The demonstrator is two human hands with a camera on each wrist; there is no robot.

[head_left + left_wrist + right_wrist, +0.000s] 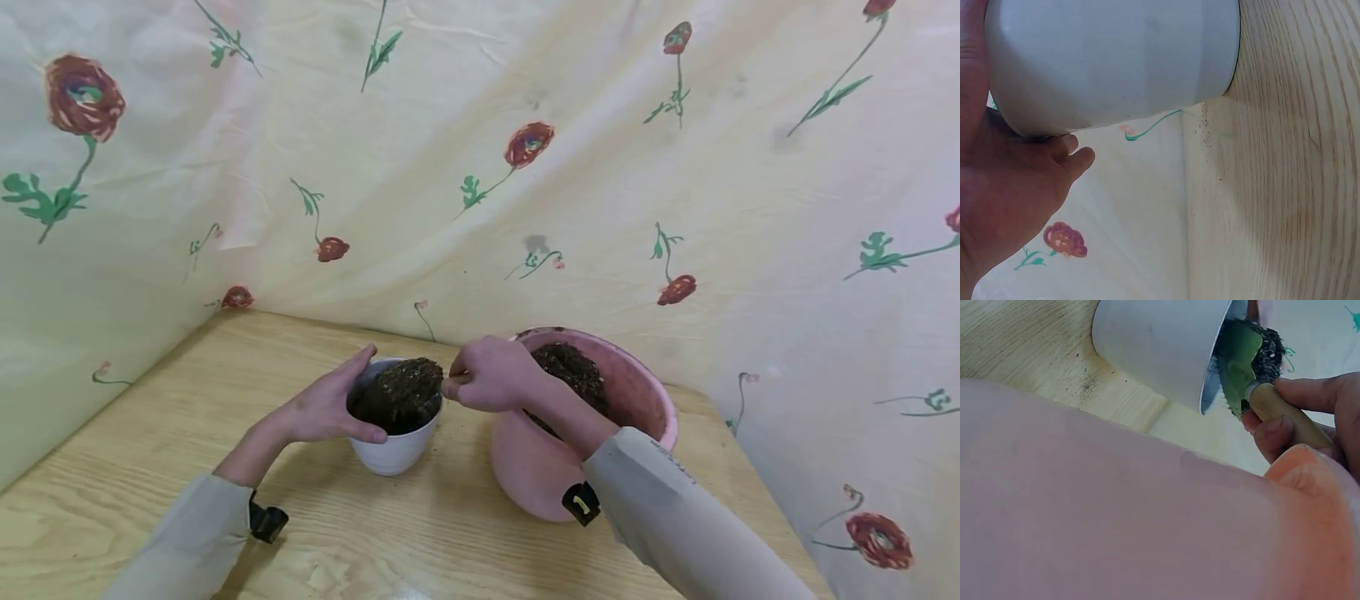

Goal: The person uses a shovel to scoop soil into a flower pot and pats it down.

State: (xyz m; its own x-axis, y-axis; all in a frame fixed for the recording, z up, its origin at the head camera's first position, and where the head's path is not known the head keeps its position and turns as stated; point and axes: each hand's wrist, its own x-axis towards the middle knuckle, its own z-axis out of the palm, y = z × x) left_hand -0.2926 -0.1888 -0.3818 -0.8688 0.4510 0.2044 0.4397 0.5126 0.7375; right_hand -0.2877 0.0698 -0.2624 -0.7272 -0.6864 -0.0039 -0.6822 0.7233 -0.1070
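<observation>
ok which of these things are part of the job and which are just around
Part of the job:
- trowel loaded with soil
- white pot
- pink bucket, holding more soil

Just around:
- floral sheet
- table
- dark crumbs on it
- black wrist devices

Head view: bright, diffuse light; pale glare on tabletop (390,533), bottom centre; shadow beside left sleeve (187,533), lower left. Left wrist view: dimmer, cool cast; wood grain bowed toward right edge. Right wrist view: pink tub (1085,506) soft-focused, lower left; cloth (1319,344) pale, upper right.
</observation>
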